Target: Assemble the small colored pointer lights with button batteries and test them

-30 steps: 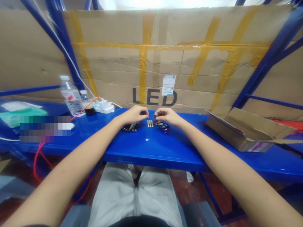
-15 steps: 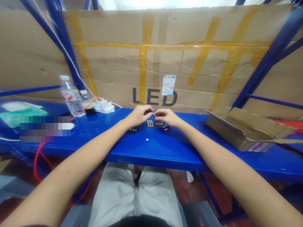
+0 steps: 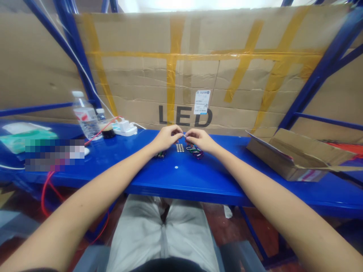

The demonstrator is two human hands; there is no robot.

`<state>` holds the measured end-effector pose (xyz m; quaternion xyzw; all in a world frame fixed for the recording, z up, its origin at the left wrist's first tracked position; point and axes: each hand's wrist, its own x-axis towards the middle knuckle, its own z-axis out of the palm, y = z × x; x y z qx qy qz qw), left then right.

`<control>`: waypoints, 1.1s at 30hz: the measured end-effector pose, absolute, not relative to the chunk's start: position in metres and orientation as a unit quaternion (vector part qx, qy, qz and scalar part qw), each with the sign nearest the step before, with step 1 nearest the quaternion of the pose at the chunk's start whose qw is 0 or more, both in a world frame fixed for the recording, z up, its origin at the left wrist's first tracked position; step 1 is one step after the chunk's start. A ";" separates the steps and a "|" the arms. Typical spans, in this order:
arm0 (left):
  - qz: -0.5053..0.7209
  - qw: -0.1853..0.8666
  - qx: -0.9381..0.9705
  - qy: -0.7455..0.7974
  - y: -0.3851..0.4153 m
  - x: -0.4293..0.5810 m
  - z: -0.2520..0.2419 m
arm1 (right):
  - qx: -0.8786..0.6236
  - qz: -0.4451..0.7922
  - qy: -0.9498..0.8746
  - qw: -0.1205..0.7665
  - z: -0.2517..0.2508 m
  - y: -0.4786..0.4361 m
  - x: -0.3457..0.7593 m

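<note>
In the head view, both bare hands meet above the far part of the blue table, near its back edge. The right hand has thumb and forefinger closed in a pinch on a small piece, which sits between the two hands; its shape is too small to make out. The left hand curls toward it, thumb and forefinger tips drawn near each other at the piece's other side; whether they grip it too, I cannot tell.

Just below the gap between the hands, small round discs with a metallic shine lie in neat rows on the table. Beside them, under the right hand, is a heap of coloured clips, with purple and green among them. On the other side, dark sticks lie partly hidden by the left hand and wrist. A white dot shows on the table nearer the person.

Well to the right stands a cardboard box with its flaps up. To the left are a clear bottle, a smaller bottle of dark liquid, and a white power strip. Behind everything rises a taped carton printed "LED", with a white label.
</note>
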<state>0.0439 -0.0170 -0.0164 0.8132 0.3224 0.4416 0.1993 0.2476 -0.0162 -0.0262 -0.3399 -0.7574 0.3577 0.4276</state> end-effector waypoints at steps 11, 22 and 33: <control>0.451 0.364 0.757 0.301 -0.017 0.048 -0.018 | -0.340 0.231 -0.811 0.416 -0.025 -0.019 0.246; 0.463 0.422 0.725 0.287 -0.015 0.049 -0.019 | -0.330 0.258 -0.778 0.469 -0.028 -0.022 0.242; 0.477 0.357 0.759 0.261 -0.021 0.048 -0.018 | -0.355 0.314 -0.763 0.439 -0.027 -0.025 0.243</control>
